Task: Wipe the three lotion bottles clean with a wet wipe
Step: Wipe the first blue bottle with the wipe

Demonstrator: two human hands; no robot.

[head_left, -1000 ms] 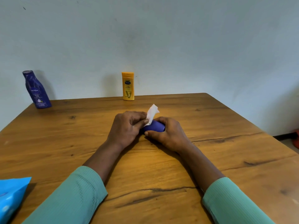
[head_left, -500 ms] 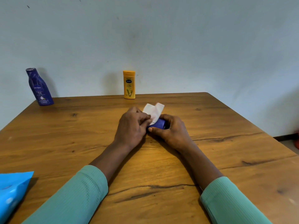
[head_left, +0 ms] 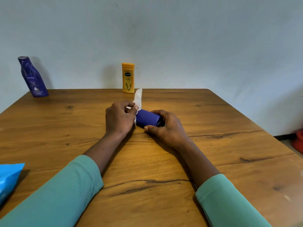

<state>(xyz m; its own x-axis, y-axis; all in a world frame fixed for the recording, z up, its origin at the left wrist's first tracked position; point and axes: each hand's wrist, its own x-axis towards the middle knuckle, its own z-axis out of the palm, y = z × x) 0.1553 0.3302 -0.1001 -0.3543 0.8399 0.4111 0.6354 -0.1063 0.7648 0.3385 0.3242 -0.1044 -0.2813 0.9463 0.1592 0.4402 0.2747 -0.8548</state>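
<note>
A small dark blue lotion bottle [head_left: 147, 119] lies on its side near the middle of the wooden table [head_left: 213, 145]. My right hand [head_left: 167, 128] grips its right end. My left hand [head_left: 119, 118] pinches a white wet wipe [head_left: 138, 99] against the bottle's left end, with the wipe's free end sticking up. A tall blue lotion bottle [head_left: 33, 77] stands at the far left corner. Upright at the far edge, in the middle, is a yellow lotion bottle [head_left: 128, 78].
A light blue wipes packet [head_left: 9, 179] lies at the table's near left edge. A plain wall rises right behind the table's far edge. Something red [head_left: 299, 141] sits on the floor beyond the right edge.
My hands have drawn slightly apart, so more of the small blue bottle shows between them. The wipe's free end now stands taller and narrower.
</note>
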